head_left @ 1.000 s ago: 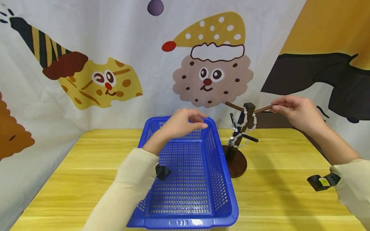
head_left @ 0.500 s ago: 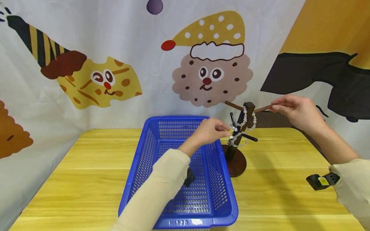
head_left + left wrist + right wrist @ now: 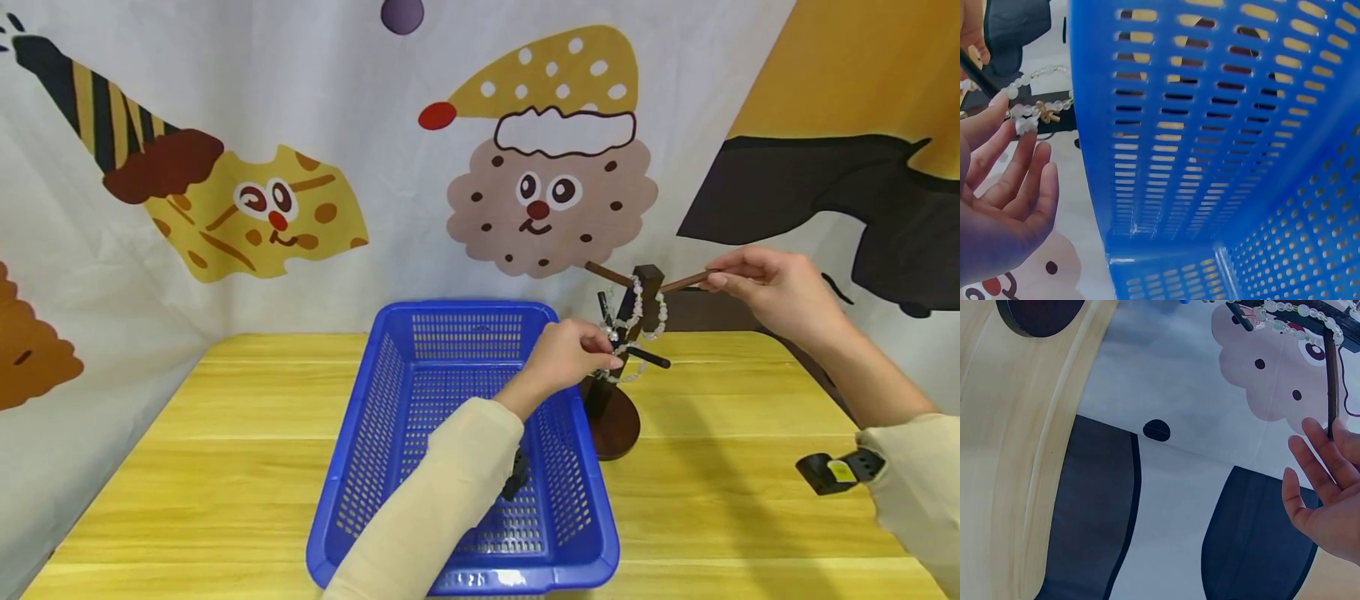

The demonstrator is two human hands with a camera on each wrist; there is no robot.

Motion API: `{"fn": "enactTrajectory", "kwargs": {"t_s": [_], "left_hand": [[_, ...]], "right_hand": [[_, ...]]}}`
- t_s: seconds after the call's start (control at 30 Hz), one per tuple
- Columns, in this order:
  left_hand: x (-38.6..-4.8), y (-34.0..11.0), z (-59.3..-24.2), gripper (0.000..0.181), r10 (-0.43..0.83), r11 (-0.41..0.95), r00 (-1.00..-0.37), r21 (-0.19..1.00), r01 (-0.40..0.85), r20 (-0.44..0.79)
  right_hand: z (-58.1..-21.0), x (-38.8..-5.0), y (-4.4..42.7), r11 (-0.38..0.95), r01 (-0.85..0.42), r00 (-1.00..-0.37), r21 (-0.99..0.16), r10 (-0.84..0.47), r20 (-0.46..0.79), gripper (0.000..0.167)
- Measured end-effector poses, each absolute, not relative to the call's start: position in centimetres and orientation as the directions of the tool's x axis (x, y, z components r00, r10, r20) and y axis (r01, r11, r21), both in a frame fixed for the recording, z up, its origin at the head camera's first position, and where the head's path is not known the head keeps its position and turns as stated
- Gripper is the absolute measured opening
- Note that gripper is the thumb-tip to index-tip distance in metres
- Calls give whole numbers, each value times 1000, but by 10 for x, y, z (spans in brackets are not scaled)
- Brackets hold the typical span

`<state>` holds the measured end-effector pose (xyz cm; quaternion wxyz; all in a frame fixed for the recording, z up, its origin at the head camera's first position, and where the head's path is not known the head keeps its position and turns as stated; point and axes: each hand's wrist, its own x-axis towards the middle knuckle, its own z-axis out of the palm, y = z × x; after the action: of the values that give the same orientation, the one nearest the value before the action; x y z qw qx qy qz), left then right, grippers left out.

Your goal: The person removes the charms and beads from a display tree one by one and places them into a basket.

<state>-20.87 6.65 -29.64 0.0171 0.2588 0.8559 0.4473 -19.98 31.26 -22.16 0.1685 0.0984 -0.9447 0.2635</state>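
A dark wooden jewelry stand (image 3: 617, 427) with a round base and several pegs stands right of the blue basket. Beaded bracelets (image 3: 662, 315) hang on its pegs. My left hand (image 3: 564, 360) reaches over the basket and pinches a pale beaded bracelet (image 3: 1054, 70) between thumb and fingertips, close to its white charm (image 3: 1026, 125); in the head view the fingers partly cover it. It loops around a lower peg (image 3: 648, 357). My right hand (image 3: 780, 293) pinches the end of an upper right peg (image 3: 684, 282), its other fingers loosely bent in the right wrist view.
The blue perforated basket (image 3: 551, 577) stands on the yellow wood-grain table (image 3: 225, 467), with its right side against the stand's base. A white cartoon-printed cloth (image 3: 300, 75) hangs behind.
My left hand has moved right from above the basket to the stand, and its fingers have closed on a bracelet. My right hand stays at the upper peg.
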Motion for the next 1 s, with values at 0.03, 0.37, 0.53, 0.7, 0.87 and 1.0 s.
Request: {"fn": "enactTrajectory", "kwargs": {"t_s": [0.03, 0.37, 0.53, 0.7, 0.87, 1.0], "left_hand": [[-208, 68, -297, 13, 451, 467, -867, 772, 431, 211], [-205, 72, -300, 10, 435, 461, -865, 763, 453, 250], [-204, 70, -298, 7, 473, 411, -849, 792, 451, 238], [-201, 67, -292, 7, 516, 384, -829, 808, 448, 215], [-197, 63, -282, 6, 572, 345, -794, 817, 462, 207], [-192, 60, -271, 6, 603, 318, -773, 829, 460, 197]], "right_hand": [[-220, -198, 311, 847, -279, -923, -452, -106, 371, 25], [-218, -196, 309, 852, -271, -925, -447, -103, 365, 24], [-219, -197, 310, 845, -275, -927, -458, -106, 361, 24], [-219, -196, 310, 842, -284, -924, -459, -113, 366, 23], [-219, -196, 311, 842, -287, -924, -458, -116, 365, 23], [-219, -196, 310, 841, -291, -921, -456, -118, 371, 23]]}}
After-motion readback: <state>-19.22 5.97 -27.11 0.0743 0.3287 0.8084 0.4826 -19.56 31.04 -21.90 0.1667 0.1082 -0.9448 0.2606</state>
